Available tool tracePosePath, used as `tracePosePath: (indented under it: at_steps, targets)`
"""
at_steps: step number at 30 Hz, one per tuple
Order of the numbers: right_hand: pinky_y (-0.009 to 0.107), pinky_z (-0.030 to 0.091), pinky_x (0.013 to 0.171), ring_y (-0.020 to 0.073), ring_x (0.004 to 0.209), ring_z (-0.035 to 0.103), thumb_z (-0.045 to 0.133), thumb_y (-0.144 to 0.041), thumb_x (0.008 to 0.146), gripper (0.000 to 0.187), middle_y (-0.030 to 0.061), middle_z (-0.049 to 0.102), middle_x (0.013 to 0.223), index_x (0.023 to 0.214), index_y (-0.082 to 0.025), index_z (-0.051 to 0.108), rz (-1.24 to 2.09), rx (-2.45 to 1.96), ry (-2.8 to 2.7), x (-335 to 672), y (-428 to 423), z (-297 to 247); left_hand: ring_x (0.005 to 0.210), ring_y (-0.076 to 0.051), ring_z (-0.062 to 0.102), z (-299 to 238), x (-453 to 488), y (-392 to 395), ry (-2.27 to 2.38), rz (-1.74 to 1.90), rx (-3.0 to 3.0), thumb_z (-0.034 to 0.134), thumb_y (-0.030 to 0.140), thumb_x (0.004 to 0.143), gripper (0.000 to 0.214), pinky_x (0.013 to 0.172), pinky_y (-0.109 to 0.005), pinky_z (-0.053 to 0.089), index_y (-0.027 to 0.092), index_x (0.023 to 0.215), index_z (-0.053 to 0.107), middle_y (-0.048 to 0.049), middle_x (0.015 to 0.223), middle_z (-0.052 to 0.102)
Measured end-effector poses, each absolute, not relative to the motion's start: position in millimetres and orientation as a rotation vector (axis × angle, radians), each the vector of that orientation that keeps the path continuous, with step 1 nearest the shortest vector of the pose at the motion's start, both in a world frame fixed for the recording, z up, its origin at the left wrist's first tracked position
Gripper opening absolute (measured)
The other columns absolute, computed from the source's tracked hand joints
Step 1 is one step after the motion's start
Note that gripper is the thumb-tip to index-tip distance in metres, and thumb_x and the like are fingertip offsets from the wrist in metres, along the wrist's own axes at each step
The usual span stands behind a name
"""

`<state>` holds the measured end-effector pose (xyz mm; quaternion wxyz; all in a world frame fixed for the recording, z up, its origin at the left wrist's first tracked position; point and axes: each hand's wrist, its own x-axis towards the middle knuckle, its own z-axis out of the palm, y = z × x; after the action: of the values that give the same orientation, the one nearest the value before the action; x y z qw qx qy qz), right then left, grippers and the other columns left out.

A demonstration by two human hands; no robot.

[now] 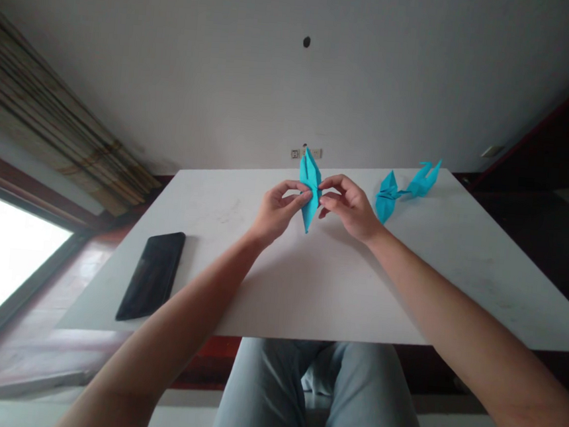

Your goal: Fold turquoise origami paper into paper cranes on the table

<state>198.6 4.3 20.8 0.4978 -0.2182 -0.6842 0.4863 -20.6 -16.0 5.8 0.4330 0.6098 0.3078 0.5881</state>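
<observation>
A blue origami crane [312, 169] is held up over the table, its pointed ends up and down. My left hand [277, 213] pinches its left side between thumb and fingers. My right hand [352, 209] has its index finger and thumb at the crane's right side, closed on its middle edge. The exact fold between those right fingertips is too small to make out. To the right of my right hand, a second blue paper crane [387, 194] rests on the table, and a third blue crane [423, 182] sits just behind it.
The white table [357, 293] runs up to a grey wall with an outlet [294, 154]. A dark phone [152, 278] lies at the table's left edge. A curtain [64, 108] hangs at the left above a window [6, 255]. My legs [318, 396] are under the front edge.
</observation>
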Motion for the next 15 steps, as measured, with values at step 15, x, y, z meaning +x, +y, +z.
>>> tracePosePath:
  at_steps: [15]
  targets:
    - [0.032,0.063,0.068,0.016,0.078,0.07,0.084,-0.07,0.103,0.046,0.0036,0.079,0.108,0.119,-0.027,0.083,1.056,-0.615,-1.72,197.5,0.1,27.0,0.111,-0.027,0.083,8.4,-18.6,-20.3,0.878,1.406,1.575,0.071,0.083,0.106,0.063,0.103,-0.044,0.067,0.021,0.109,0.08,-0.0091,0.11,0.086]
